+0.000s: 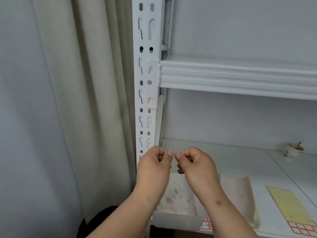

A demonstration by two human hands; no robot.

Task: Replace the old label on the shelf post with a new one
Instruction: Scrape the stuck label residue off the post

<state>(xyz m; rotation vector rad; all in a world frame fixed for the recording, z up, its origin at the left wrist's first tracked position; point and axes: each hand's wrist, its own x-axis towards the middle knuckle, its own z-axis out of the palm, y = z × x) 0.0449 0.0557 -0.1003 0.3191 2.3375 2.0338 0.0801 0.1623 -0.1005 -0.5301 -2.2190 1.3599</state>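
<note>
- Head view: two bare hands are raised side by side in front of a white metal shelf post [145, 83] that is punched with rows of slots and holes.
- The left hand [154, 162] has its fingers curled, thumb pressed against forefinger; whatever it pinches is too small to make out.
- The right hand [193, 162] mirrors it, fingers curled and thumb tip meeting forefinger, its thumb almost touching the left thumb (any scrap held between them cannot be told).
- On the post, just below the upper shelf beam [240, 78], a pale patch with faint reddish traces [151, 100] marks a label spot.
- On the lower shelf board [231, 157], a yellow backing sheet [289, 205] lies at the right, with red-bordered labels [303, 229] at its near end.
- A white tray holding red and white scraps [176, 198] sits under the hands.
- A paper cup [291, 150] stands at the back.
- A beige curtain [85, 100] hangs left of the post.
</note>
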